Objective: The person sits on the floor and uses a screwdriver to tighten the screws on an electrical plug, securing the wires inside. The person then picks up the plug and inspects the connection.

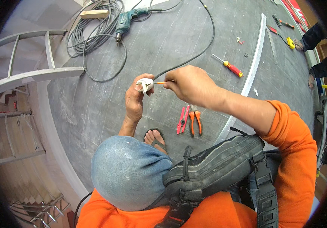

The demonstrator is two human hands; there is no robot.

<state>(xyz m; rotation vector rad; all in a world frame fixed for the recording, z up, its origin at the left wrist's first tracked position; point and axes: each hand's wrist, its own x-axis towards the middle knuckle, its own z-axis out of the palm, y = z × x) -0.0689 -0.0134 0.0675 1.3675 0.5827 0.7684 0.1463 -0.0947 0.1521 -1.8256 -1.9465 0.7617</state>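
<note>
My left hand [134,99] grips a white electrical plug [145,85], its pins pointing left. A dark grey cable [209,43] runs up to the plug from the far side. Between thumb and fingers, my right hand [190,84] pinches a slim screwdriver [159,83] with an orange section. Its thin shaft reaches the plug's right side; the exact contact at the tip is too small to make out. On the floor below my right hand lie a red utility knife [182,121] and orange-handled pliers [195,122].
A green power drill [124,23] lies beside coiled cable [95,30] and a wood block [94,14]. Farther right are a red-yellow screwdriver [232,69], a long metal strip [255,57] and a yellow tape measure [291,43]. A metal ladder [38,76] stands left; another person's feet [299,45] show right.
</note>
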